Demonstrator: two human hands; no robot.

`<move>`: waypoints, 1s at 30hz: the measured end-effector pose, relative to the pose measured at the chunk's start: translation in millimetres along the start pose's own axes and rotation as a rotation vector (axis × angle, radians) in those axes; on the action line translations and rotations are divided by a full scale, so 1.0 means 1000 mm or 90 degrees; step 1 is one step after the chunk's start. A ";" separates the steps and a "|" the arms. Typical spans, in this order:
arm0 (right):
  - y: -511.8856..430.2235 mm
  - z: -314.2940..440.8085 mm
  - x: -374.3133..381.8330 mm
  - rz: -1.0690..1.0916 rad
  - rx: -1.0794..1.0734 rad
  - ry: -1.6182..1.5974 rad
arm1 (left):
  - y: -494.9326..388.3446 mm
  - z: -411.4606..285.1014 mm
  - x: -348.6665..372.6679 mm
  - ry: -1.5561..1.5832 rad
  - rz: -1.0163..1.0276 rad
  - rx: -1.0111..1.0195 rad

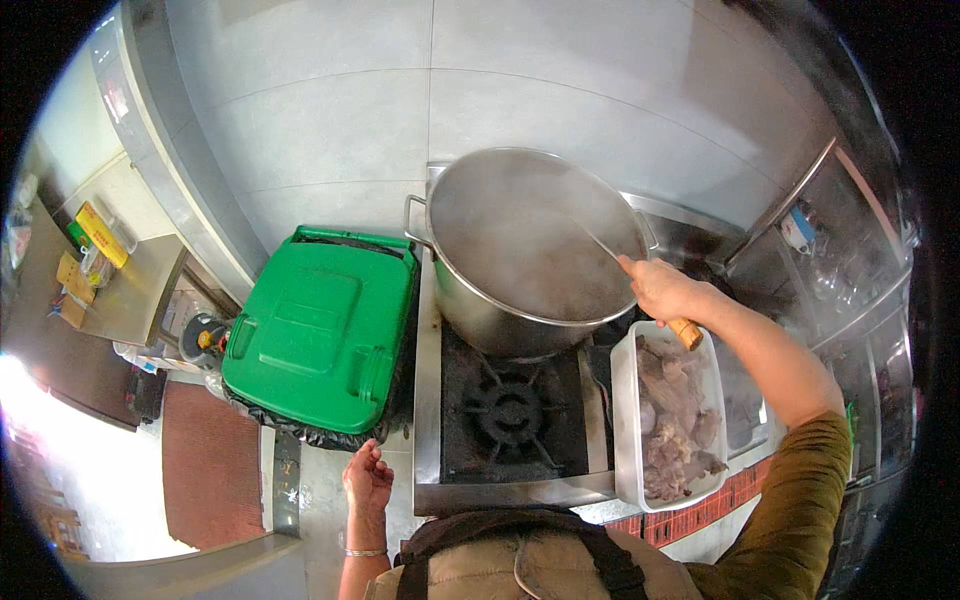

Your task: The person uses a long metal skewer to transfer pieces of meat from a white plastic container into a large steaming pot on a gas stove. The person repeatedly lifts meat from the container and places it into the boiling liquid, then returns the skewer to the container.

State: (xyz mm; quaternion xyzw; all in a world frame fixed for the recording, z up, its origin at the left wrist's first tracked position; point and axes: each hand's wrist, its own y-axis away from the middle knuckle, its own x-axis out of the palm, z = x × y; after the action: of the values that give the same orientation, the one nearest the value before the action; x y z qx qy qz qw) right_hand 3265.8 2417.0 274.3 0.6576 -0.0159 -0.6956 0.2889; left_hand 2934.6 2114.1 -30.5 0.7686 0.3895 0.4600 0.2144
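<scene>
My right hand [664,289] grips the wooden handle [685,333] of a long metal utensil. Its shaft slants down into a large steel stockpot [510,334]; steam and the pot's contents hide the far end, so its kind cannot be told. Brownish liquid [540,262] fills part of the pot. Below my right forearm, a white plastic tub [628,420] holds pieces of greyish-brown meat [671,420]. My left hand [367,476] hangs beside the stove's left edge with fingers loosely curled and nothing in it, just below the lined green bin.
A gas stove [510,405] with a bare front burner lies before me. The green lidded bin [315,330] stands left of it, with a gas cylinder [202,337] beyond. Steel shelving [810,292] stands at the right; a side table [139,292] holds packages at the far left.
</scene>
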 end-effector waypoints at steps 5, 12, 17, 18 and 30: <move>-0.002 0.008 -0.009 0.094 0.080 -0.250 | -0.022 -0.008 -0.001 0.023 -0.006 -0.022; 0.028 0.018 -0.010 0.178 0.107 -0.580 | -0.037 -0.013 0.005 0.023 0.005 -0.031; 0.057 0.037 -0.009 0.181 0.081 -0.709 | -0.037 -0.014 0.010 -0.009 0.012 -0.028; 0.063 0.037 -0.009 0.176 0.077 -0.707 | -0.037 -0.014 0.012 -0.009 0.013 -0.031; 0.099 0.029 0.005 0.266 0.024 -0.617 | -0.026 -0.013 0.013 -0.028 -0.003 -0.037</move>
State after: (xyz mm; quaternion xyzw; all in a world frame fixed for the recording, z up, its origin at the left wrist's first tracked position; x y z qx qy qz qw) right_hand 3276.6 2322.0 313.4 0.2483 -0.2909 -0.8471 0.3690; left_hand 2915.9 2139.6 -35.4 0.7710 0.3731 0.4536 0.2462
